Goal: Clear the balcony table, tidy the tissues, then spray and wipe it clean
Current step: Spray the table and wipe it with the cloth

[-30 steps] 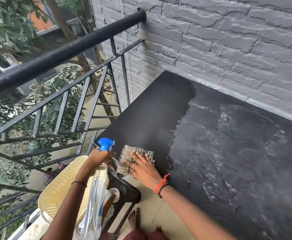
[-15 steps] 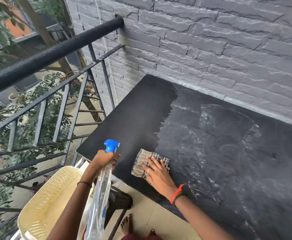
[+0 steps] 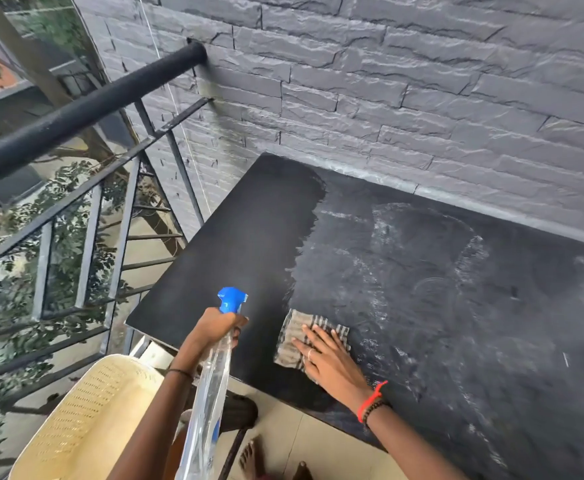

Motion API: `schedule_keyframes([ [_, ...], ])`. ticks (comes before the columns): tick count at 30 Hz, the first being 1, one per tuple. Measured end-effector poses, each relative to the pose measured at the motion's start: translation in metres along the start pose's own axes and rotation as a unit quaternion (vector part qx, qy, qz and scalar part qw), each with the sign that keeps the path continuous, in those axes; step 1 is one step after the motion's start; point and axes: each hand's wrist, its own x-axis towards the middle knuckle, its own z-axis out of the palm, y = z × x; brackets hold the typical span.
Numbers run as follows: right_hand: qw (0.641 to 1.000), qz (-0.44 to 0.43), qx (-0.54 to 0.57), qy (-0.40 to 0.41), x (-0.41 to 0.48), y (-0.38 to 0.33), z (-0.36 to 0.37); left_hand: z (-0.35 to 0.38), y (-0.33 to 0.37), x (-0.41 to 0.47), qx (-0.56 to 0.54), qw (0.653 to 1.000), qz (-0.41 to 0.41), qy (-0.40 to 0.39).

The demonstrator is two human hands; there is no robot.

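Currently: checked cloth (image 3: pixel 313 337), soft, limp, near tabletop (image 3: pixel 235 244) front edge, pressed flat under right hand (image 3: pixel 332 362); left hand (image 3: pixel 214 329) grips spray bottle (image 3: pixel 211 393) neck.

The black rectangular matte counter (image 3: pixel 235 244) stands against the grey brick wall, its right part streaked with pale residue. A folded grey checked cloth (image 3: pixel 292 336) lies flat near its front edge.

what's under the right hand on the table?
A folded checked grey cloth lies flat under the right hand, on the black tabletop. The tabletop beneath the cloth is hidden, so its state there cannot be seen.
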Motion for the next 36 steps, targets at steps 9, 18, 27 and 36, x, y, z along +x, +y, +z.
schedule_keyframes([
  [9,0.999,-0.026,0.017,0.039,-0.019,-0.014,0.015,0.030,0.019,0.006,0.069,0.997,0.024,-0.033],
  [18,0.979,0.190,0.049,0.057,-0.040,0.030,0.010,0.073,0.032,0.003,0.124,0.990,0.026,-0.058],
  [27,0.977,0.205,0.034,0.040,-0.041,0.026,0.007,0.102,0.050,-0.001,0.191,0.979,0.042,-0.052],
  [36,0.979,0.194,0.025,0.049,-0.042,0.024,0.009,0.115,0.065,0.003,0.203,0.973,0.087,-0.070],
])
